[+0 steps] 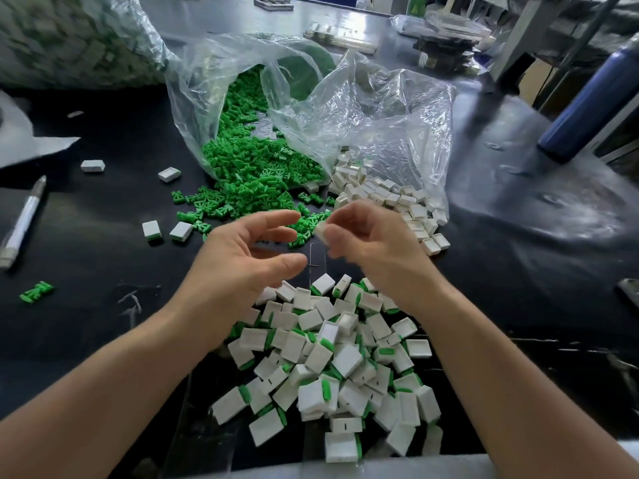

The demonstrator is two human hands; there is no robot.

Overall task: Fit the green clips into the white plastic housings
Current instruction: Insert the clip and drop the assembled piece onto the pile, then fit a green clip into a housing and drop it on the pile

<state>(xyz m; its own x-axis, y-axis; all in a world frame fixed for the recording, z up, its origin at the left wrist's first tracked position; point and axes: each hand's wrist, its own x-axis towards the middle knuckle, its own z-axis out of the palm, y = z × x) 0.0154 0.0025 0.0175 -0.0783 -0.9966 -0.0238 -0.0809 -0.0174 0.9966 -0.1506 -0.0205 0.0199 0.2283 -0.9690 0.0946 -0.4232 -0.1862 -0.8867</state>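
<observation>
Green clips (249, 167) spill from a clear plastic bag (242, 84) onto the black table. To their right, empty white housings (390, 198) lie in a heap at the mouth of a second bag. My right hand (373, 240) pinches one white housing (321, 231) above the table. My left hand (242, 257) hovers beside it with relaxed, slightly curled fingers and holds nothing. Between my forearms lies a pile of white housings with green clips fitted (339, 361).
A white pen (24, 223) lies at the left edge. Stray housings (169, 174) and a loose green clip (36, 292) are scattered on the left. A large filled bag (69, 36) stands at the back left and a blue bottle (587, 95) at the right.
</observation>
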